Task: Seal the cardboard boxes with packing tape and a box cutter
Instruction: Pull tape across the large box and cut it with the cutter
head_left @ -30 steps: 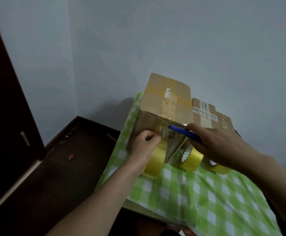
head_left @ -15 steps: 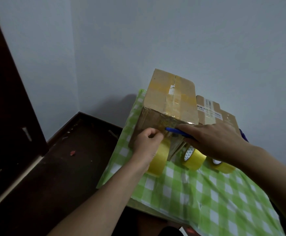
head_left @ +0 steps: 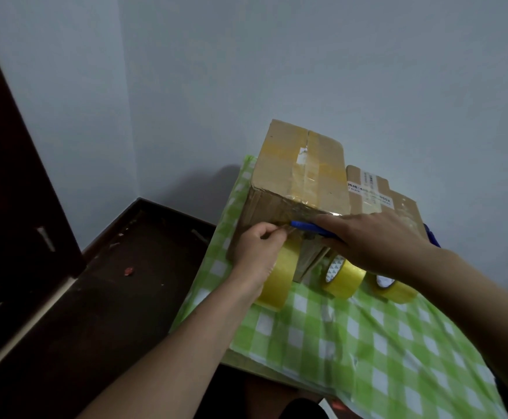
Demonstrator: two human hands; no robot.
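Observation:
A large cardboard box (head_left: 295,173) stands on the green checked tablecloth (head_left: 367,343), taped along its top seam. My left hand (head_left: 258,252) grips a yellow tape roll (head_left: 280,279) against the box's front face, fingers pinched on the tape strip. My right hand (head_left: 373,240) holds a blue box cutter (head_left: 307,226), its tip at the tape just below the box's front top edge. A smaller labelled cardboard box (head_left: 379,195) sits behind on the right.
Two more yellow tape rolls (head_left: 342,278) (head_left: 393,290) lie on the cloth under my right hand. A blue object (head_left: 432,237) peeks out by the small box. The wall is close behind; a dark floor (head_left: 110,282) and dark door (head_left: 11,176) are left.
The blue box cutter's tip has slid leftward across the box's front toward my left hand. The left hand and its roll stay in place; the view shifted slightly.

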